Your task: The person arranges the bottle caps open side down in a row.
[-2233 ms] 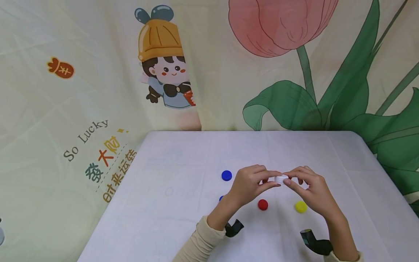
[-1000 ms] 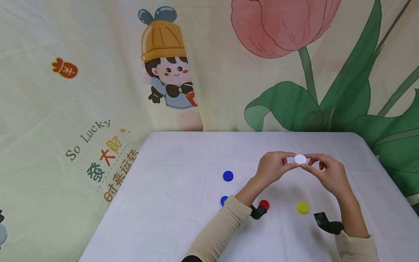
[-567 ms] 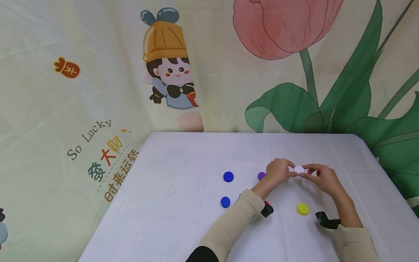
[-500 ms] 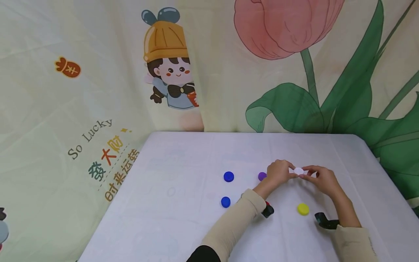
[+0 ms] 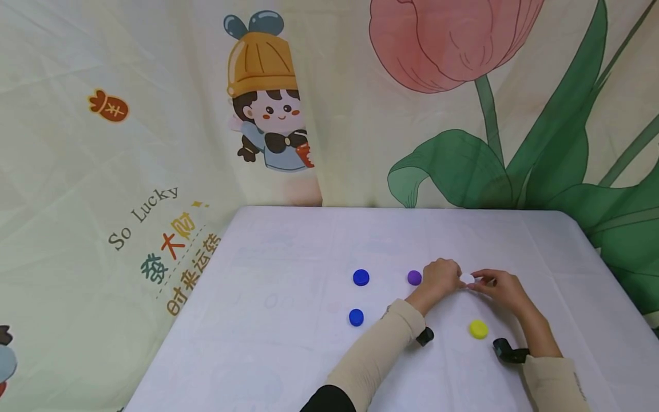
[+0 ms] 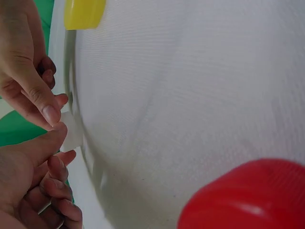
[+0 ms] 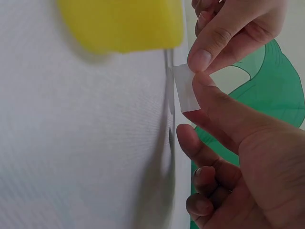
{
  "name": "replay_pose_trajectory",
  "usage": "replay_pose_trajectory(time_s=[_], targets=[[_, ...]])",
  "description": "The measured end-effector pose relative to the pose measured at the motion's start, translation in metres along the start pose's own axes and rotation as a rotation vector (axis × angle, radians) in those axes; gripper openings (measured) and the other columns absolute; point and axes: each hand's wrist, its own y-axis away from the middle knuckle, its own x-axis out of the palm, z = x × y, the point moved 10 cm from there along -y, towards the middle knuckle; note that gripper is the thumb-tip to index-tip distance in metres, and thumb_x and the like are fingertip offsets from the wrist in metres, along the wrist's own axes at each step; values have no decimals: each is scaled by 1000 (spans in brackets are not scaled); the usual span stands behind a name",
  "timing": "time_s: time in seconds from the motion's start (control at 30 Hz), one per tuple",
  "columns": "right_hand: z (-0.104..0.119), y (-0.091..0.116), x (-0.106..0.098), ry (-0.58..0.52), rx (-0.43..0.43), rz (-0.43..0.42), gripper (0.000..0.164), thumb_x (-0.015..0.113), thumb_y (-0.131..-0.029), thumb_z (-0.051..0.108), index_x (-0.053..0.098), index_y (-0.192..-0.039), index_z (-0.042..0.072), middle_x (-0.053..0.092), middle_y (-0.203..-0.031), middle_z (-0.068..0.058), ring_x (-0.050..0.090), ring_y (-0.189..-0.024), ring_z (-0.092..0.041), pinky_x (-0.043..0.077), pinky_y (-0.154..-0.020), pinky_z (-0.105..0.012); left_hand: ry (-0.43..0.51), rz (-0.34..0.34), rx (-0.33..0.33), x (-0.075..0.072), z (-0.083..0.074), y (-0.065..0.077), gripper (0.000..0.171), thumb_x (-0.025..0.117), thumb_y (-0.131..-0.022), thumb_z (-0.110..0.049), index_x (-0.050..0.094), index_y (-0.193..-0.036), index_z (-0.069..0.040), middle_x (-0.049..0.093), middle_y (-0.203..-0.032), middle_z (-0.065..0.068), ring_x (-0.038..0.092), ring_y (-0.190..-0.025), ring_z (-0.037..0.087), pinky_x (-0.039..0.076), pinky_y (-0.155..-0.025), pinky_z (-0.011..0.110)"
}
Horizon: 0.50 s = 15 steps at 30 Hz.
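Note:
Thumb and fingers of my left hand (image 5: pixel 441 278) pinch the left side of a small, thick white round disc (image 5: pixel 467 278). My right hand (image 5: pixel 501 290) pinches its right side. In the right wrist view the white disc (image 7: pixel 185 90) shows edge-on between both thumbs and fingers, just off the white cloth. The left hand partly covers it in the left wrist view. A purple disc (image 5: pixel 414 278) lies just left of the left hand. Nearer to me, below the hands, is a yellow disc (image 5: pixel 478 329). A red disc (image 6: pixel 248 200) is big in the left wrist view.
Two blue discs (image 5: pixel 361 277) lie on the left of the white-covered table (image 5: pixel 278 343). Black camera mounts (image 5: pixel 509 351) stick out from both wrists, low over the cloth. A printed curtain (image 5: pixel 340 114) hangs behind the table's far edge.
Both hands first rose and moved right with the white disc, then came down towards the table. The purple disc and the nearer blue disc came into sight; the left arm now covers the red disc.

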Motion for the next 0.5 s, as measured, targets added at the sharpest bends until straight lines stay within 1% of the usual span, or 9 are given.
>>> replay_pose_trajectory(time_s=[0.17,0.33,0.5], targets=[[-5,1,5,6,25,11,35,73,-79,18,64,-107,-1,58,-78,-3,49,-71,-20,40,-57,-28,3,8,7,4,-1,2,27,72,-75,-48,71,-98,-34,65,-92,-17,59,-81,5,43,-63,21],[-8,1,7,4,36,16,37,73,-79,21,64,-108,-2,57,-78,-3,49,-73,-20,40,-59,-29,3,6,22,7,-1,1,29,72,-75,-48,70,-100,-34,65,-95,-17,60,-83,5,43,-63,21],[-8,1,3,-13,28,16,39,74,-79,23,64,-107,-1,56,-78,-3,48,-73,-20,40,-58,-28,0,-1,40,6,-2,-1,29,72,-75,-47,71,-99,-32,66,-92,-14,59,-77,6,42,-59,22]])
